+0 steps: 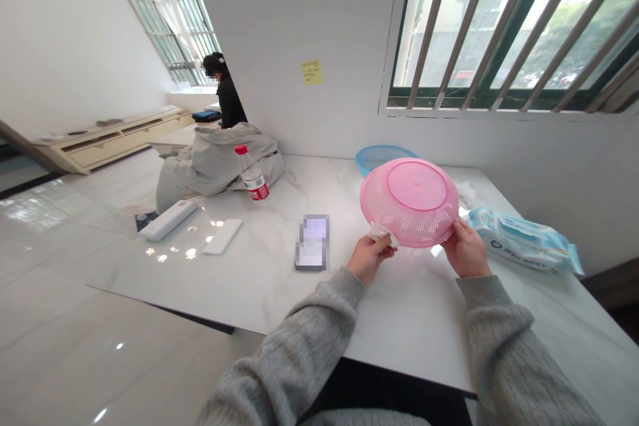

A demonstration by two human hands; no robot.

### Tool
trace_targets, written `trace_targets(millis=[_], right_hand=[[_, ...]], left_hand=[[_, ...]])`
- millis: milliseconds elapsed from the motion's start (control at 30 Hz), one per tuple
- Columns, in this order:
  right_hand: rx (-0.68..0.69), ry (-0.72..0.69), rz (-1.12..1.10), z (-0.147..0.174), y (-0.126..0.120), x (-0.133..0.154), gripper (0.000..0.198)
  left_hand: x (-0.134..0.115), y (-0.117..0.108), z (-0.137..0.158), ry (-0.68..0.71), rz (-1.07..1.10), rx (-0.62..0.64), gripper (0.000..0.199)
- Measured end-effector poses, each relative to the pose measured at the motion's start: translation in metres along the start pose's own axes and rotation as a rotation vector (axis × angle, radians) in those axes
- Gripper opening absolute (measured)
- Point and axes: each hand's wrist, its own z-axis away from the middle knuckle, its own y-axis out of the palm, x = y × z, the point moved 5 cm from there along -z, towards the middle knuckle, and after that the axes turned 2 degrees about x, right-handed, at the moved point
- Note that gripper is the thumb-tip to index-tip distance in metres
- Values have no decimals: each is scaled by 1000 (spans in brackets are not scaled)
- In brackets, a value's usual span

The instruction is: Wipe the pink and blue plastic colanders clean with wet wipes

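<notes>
A pink plastic colander (417, 190) is held up above the table, its underside with the round base ring facing me. My right hand (466, 247) grips its lower right rim. At its lower left rim, my left hand (370, 257) is closed on a crumpled white wipe (383, 233) that touches the colander. Behind it a blue plastic basket (382, 155) stands partly hidden. To the right of my right hand lies a light-blue pack of wipes (524, 239).
A phone (312, 243) lies on the white table (269, 279). Farther left are a red-capped bottle (253, 176), a white card-like slab (223, 237), a white elongated device (168, 220) and a grey cloth bag or garment (214, 160). Another person (230, 101) is in the background.
</notes>
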Motion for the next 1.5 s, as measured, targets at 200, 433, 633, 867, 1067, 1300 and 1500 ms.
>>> trace_targets(millis=[200, 433, 633, 867, 1067, 1300, 1500], right_hand=[[-113, -192, -20, -6, -11, 14, 12], [-216, -186, -20, -12, -28, 9, 3], [-256, -318, 64, -7, -25, 14, 8], [-263, -390, 146, -2, -23, 21, 14], [-114, -4, -124, -6, -13, 5, 30], [172, 177, 44, 8, 11, -20, 23], [389, 303, 236, 27, 26, -31, 36]], left_hand=[[-8, -9, -3, 31, 39, -117, 55], [-7, -11, -1, -21, 101, -149, 56], [0, -4, 0, -122, 205, -101, 49], [-3, 1, 3, -111, 251, -3, 50], [-3, -4, 2, -74, 254, -19, 49], [-8, -2, 2, -3, 351, -33, 44], [-6, 7, 6, -80, 325, 30, 36]])
